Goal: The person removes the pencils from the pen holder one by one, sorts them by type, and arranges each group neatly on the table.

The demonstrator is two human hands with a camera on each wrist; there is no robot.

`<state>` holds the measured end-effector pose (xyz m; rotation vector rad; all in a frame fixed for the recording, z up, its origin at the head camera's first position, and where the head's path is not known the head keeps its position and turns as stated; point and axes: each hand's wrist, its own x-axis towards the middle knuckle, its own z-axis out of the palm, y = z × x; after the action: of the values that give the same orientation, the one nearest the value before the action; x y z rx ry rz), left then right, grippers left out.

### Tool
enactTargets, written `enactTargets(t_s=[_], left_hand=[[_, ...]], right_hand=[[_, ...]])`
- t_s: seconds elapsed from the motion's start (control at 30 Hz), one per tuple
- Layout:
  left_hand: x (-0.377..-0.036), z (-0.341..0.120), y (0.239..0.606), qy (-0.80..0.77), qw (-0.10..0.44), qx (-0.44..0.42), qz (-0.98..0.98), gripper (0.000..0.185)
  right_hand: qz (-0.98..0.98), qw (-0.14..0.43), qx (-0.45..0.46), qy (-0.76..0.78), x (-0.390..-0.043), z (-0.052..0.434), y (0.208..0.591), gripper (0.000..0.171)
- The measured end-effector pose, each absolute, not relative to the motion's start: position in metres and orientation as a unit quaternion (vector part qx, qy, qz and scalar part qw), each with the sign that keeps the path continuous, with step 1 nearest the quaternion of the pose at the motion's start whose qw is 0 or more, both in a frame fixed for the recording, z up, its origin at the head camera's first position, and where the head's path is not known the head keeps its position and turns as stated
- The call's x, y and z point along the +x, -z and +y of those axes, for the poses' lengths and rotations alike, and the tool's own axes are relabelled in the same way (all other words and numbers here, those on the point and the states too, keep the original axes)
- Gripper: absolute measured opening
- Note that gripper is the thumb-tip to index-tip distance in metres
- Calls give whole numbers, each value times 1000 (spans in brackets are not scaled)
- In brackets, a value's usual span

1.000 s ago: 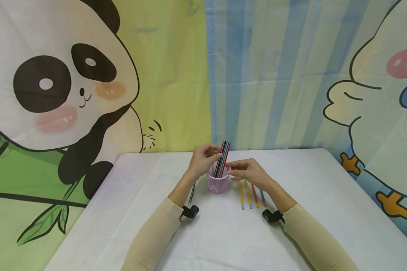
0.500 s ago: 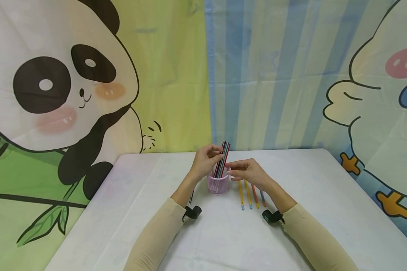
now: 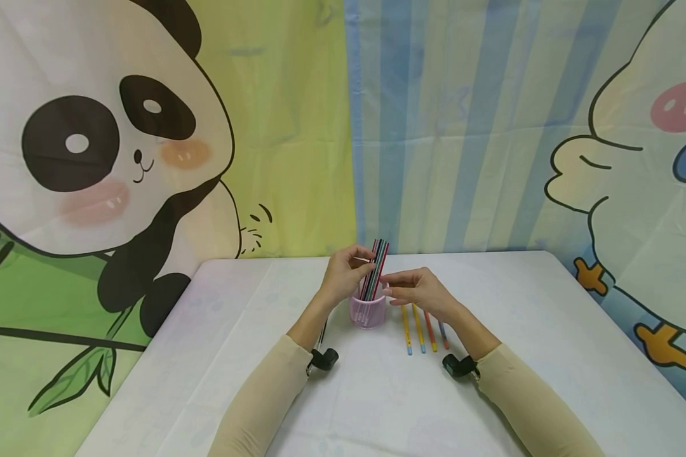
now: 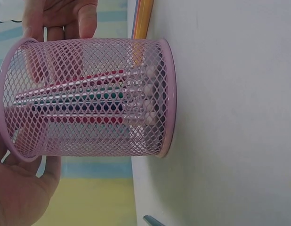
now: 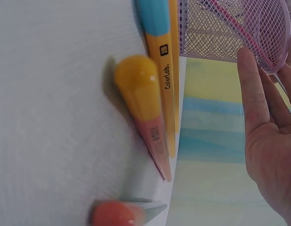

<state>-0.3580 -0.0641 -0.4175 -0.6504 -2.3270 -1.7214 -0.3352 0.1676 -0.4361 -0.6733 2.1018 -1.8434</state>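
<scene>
A pink mesh cup stands mid-table with several coloured pencils upright in it. My left hand is at the cup's left side, its fingers curled near the pencil tops and pinching what looks like one thin pencil. Its palm lies by the rim. My right hand reaches from the right with straight fingers, the tips at the cup's rim. Several more pencils lie side by side just right of the cup, under that hand.
A dark pen lies on the white table under my left forearm. A cartoon cloth backdrop hangs right behind the table's far edge. Bare white tabletop stretches to the left, right and front.
My left hand's fingers have shifted slightly up and right, closer to the pencil tops. The right hand and the cup have stayed put.
</scene>
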Motion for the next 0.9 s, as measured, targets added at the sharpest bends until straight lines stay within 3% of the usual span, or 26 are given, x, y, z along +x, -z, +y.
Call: enactTargets(t_s=[0.67,0.9], left_hand=[[-355,-69,418,569,106,-212,-788,16],[-351,-70,409,577,143,-235,-769,17]], right_hand=[[724,133,-229,637,-332,167,433,43],[723,133,-230,638,-334,167,435,43]])
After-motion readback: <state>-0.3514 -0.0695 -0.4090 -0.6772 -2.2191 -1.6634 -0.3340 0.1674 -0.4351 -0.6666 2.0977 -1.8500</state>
